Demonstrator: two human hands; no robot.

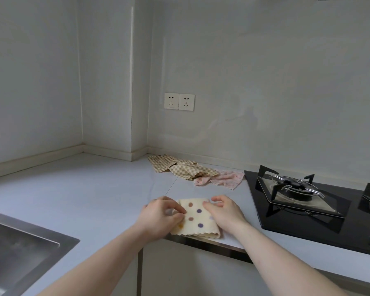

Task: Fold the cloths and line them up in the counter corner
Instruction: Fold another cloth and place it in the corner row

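Holding: left hand [158,216] and right hand [224,210] pinch the folded cream cloth with coloured dots [195,218], fingers curled onto its top.
Cloth position: at the front edge of the pale grey counter [90,189].
Left: steel sink basin [15,253]; contents unclear.
Right: black gas hob [303,201].
Far: crumpled beige checked cloth [179,167] and pink cloth [222,178] by the wall.

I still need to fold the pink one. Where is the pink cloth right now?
In the head view, the pink cloth lies crumpled at the back of the counter, right of centre, between the checked cloth and the gas hob.
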